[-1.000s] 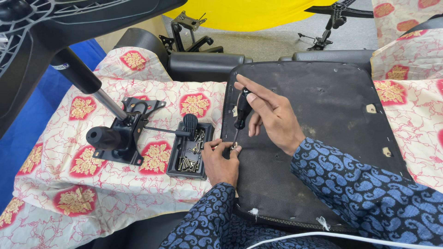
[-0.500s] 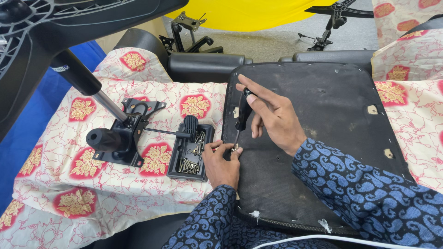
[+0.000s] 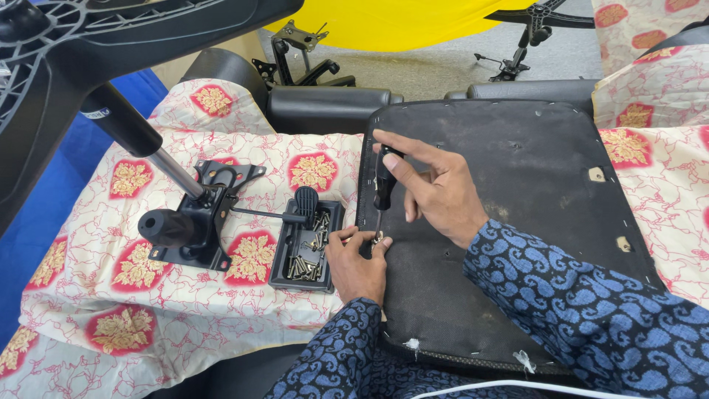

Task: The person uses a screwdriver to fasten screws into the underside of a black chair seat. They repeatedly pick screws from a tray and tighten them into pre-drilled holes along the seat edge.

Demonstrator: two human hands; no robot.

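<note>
A black chair seat underside (image 3: 532,192) lies flat in front of me. My right hand (image 3: 436,188) grips a black-handled screwdriver (image 3: 384,185) held upright, its tip down at the seat's left edge. My left hand (image 3: 358,262) pinches a small screw at that tip, fingers resting on the seat. Both sleeves are dark blue with a paisley print.
A black tray of screws (image 3: 306,251) sits just left of my left hand. Further left lies a black chair tilt mechanism with gas cylinder and lever (image 3: 192,218) on a patterned cloth (image 3: 88,310). A chair base (image 3: 66,44) looms top left; armrest pads (image 3: 325,107) lie behind.
The right hand has shifted its grip slightly on the screwdriver handle; the left hand stays at the tip. Nothing else has moved.
</note>
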